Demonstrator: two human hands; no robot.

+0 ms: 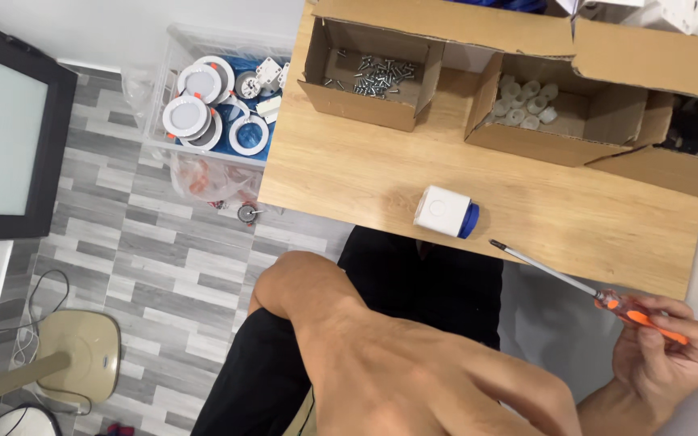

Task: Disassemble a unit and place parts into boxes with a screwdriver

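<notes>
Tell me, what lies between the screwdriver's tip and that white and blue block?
Only bare wooden table, seen from the head camera. The screwdriver is in the right hand, short of the block.

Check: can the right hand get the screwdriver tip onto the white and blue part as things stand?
Probably yes. The right hand holds the screwdriver, its tip close to the white and blue part, with only bare table between them.

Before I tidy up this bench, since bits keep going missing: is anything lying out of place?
Yes. One small round part lies loose on the floor beside the plastic bags, outside the clear bin of round light fittings. On the table, the screws stay inside their cardboard box.
</notes>
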